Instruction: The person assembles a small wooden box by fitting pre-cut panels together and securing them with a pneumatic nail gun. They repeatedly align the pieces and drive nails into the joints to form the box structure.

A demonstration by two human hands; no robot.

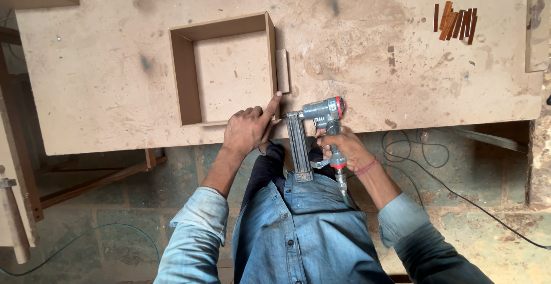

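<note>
Two hands work at the near edge of the table (356,43): the left hand (248,129) presses its spread fingers on the near right corner of an open wooden box frame (185,72). The right hand (344,149) grips a grey nail gun (321,117), its nose just beside that corner; a small wooden block (282,70) lies against the frame's right side.

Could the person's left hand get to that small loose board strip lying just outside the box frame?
Probably yes. The left hand rests on the box frame corner, forefinger pointing toward the small strip, with only bare worktop between; the nail gun sits lower.
</note>
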